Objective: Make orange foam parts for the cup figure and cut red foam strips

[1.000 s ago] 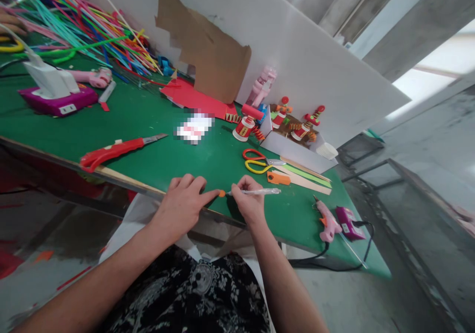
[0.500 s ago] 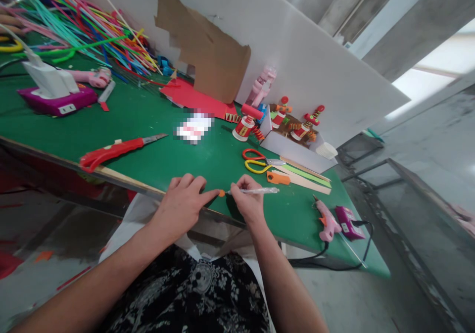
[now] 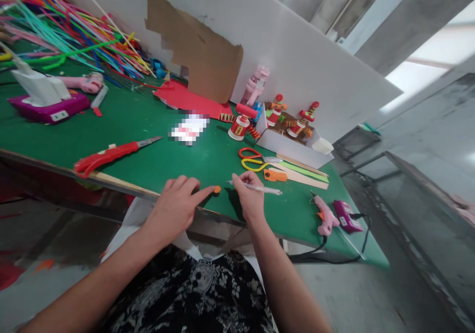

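Note:
A small orange disc [image 3: 217,189] lies on the green tabletop near its front edge. The outstretched index finger of my left hand [image 3: 177,202] touches its left side, while the other fingers are loosely bent and hold nothing. My right hand [image 3: 250,197] is closed around a clear-barrelled pen [image 3: 263,189]. The pen's tip points left and is a short way from the disc. Beyond the right hand lie scissors [image 3: 256,160] with red and yellow handles, an orange cut piece [image 3: 275,175] and several paper strips [image 3: 304,174].
A red utility knife [image 3: 107,158] lies to the left with its blade out. A pink glue gun [image 3: 325,216] and purple power strip [image 3: 347,216] stand at the right. Behind are a box [image 3: 293,147] of red cup figures, red card [image 3: 193,100] and pipe cleaners [image 3: 85,31].
The pen's tip has moved away from the orange disc, leaving a gap. My left index finger stays at the disc. The whole view has shifted slightly.

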{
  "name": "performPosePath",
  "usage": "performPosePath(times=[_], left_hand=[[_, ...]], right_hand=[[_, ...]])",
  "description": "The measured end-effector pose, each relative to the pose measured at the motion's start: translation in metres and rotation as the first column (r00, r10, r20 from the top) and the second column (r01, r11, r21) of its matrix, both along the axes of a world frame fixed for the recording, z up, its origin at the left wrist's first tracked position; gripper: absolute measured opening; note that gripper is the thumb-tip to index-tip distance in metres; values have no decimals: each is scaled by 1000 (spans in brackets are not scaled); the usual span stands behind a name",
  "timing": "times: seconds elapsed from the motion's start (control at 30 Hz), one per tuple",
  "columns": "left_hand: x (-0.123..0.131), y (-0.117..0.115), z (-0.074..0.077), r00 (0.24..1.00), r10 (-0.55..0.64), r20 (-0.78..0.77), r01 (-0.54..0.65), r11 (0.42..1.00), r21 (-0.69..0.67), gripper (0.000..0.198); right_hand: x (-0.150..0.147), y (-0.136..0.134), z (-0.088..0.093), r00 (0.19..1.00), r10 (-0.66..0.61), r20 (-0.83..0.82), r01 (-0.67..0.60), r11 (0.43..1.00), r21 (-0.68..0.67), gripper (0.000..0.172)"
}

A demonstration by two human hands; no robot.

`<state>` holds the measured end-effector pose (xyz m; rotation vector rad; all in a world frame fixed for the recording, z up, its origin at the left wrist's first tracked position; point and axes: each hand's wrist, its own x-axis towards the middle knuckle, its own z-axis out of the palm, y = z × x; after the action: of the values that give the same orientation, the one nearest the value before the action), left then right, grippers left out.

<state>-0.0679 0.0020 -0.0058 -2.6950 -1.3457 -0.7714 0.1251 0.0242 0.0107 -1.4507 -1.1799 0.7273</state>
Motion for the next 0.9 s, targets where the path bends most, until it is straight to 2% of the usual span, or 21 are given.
performPosePath(times=[0.17,0.27,0.37,0.53,0.77,0.9], left_hand=[[-8,-5,-5,991,-61,118,58,998,28,47],[-7,-7,-5,995,-52,80,48,998,51,43],[-4,-6,-5,998,-43,46,40,997,72,36],[-1,5,-6,977,-74,200,60,996,71,28],[-4,9,-1,934,-12,357,42,996,-76,23],[-11,1,-6,925,-40,377,45,999,-4,22]], right_hand=[[1,-1,1,999,9,-46,-9,1000,0,33],[0,-4,2,996,26,-83,-31,998,-48,35],[-2,-7,3,996,66,-66,-69,996,-52,30],[-4,-10,4,996,93,-1,-93,995,33,25],[-2,-12,5,994,111,-7,-111,993,35,24],[-6,-10,6,990,139,-22,-138,990,39,23]])
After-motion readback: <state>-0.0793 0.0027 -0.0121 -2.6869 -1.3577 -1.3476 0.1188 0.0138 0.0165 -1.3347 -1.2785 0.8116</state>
